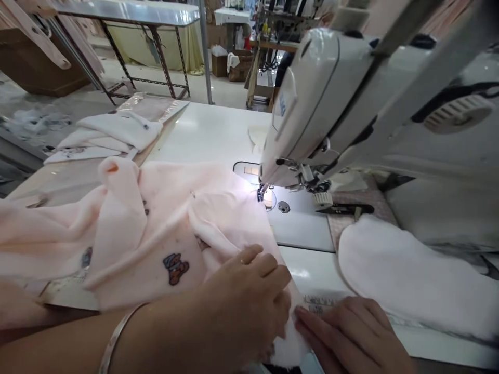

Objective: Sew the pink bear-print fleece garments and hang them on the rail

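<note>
The pink fleece garment (156, 228) lay bunched on the desk (210, 130) by the sewing machine's needle (260, 193); left fingers (261, 262) curled, pressing it, right fingers (315, 324) flat on its edge, neither clearly gripping. A stray fold could have slid under the presser foot (307, 176).

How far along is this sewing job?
Hard to judge exactly. Done-looking: folded pale fabric pieces lie at the left of the table. In hand: the left hand and right hand work at an edge of the pink fleece garment, close to the sewing machine's needle. Apparently left: a white padded piece lying apart, right of the machine.
</note>
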`<state>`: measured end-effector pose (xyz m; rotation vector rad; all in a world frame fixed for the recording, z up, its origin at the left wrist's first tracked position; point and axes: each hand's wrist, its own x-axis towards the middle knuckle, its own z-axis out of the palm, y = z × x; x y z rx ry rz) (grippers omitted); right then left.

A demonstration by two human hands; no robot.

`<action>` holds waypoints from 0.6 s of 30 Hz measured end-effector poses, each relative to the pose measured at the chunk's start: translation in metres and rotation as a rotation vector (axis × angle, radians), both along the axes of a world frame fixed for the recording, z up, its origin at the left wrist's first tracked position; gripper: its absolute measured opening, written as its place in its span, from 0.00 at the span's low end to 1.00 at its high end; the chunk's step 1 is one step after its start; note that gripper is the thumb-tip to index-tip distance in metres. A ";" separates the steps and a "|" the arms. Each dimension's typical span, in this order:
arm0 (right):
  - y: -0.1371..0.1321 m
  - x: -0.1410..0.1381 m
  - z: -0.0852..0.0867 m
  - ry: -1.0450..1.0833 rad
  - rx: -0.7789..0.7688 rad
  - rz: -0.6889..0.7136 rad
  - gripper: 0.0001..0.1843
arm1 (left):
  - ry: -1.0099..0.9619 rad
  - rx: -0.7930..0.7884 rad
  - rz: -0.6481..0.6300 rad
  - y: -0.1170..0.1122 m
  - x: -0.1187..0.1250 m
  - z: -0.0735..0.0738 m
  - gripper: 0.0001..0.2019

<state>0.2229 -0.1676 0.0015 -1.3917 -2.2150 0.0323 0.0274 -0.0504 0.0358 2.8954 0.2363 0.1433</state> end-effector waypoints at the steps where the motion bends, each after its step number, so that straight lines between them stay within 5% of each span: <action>1: 0.000 0.000 0.002 0.015 -0.012 -0.006 0.09 | 0.019 -0.002 -0.018 -0.003 0.000 -0.001 0.09; 10: -0.002 0.006 0.002 0.122 -0.045 0.014 0.08 | 0.070 -0.087 0.005 -0.002 -0.002 0.000 0.13; 18: 0.011 0.007 0.006 -0.069 -0.006 0.110 0.11 | 0.054 -0.192 0.036 -0.008 -0.004 -0.004 0.09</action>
